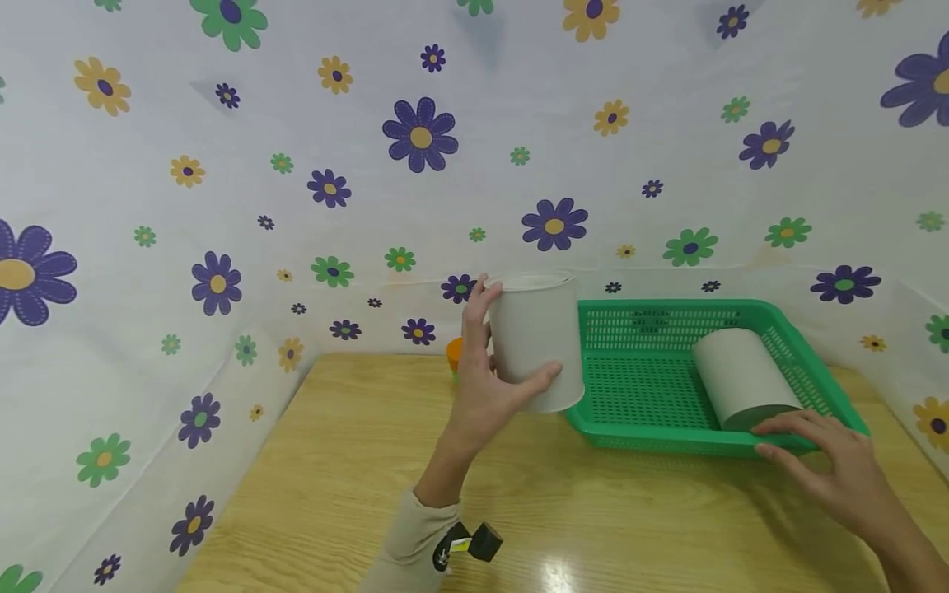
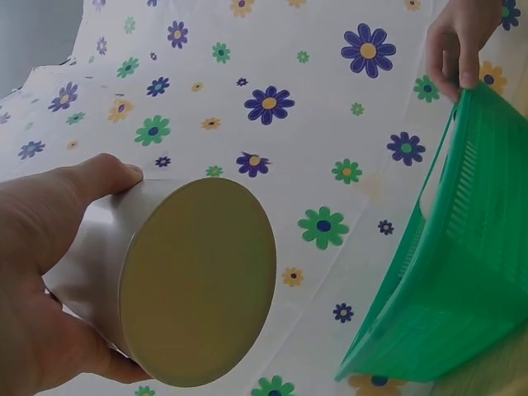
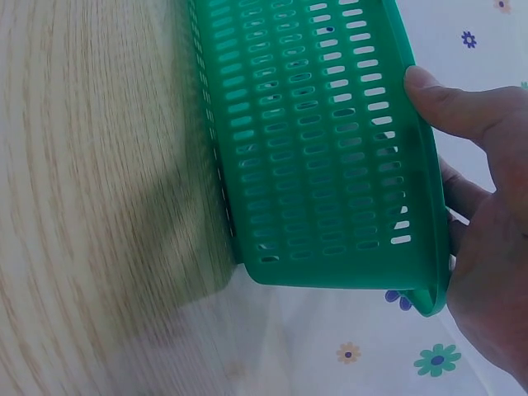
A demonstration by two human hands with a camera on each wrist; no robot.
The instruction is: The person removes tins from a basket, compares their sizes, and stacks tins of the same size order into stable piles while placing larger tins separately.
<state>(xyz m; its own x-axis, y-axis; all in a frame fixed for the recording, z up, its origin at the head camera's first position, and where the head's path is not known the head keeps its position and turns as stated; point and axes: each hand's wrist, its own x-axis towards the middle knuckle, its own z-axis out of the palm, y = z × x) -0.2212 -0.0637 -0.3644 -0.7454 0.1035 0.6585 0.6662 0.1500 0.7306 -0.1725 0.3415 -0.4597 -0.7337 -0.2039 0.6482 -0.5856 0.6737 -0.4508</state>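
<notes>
My left hand (image 1: 485, 395) grips a white cylindrical canister (image 1: 537, 338), held up off the table just left of the basket. Its thumb lies across the front and the fingers wrap the far left side. In the left wrist view the canister's flat round base (image 2: 198, 285) faces the camera. At the near right corner of a green perforated plastic basket (image 1: 667, 441), my right hand (image 1: 838, 469) pinches the rim. The right wrist view has its thumb (image 3: 454, 107) on the outside and fingers behind the rim. A second white canister (image 1: 741, 375) lies on its side inside the basket, toward the right.
A small orange cup-like thing (image 1: 454, 352), with green below it, stands partly hidden behind my left hand. The wood-grain table (image 1: 356, 461) meets a white flower-patterned sheet (image 1: 474, 198) at the back and sides.
</notes>
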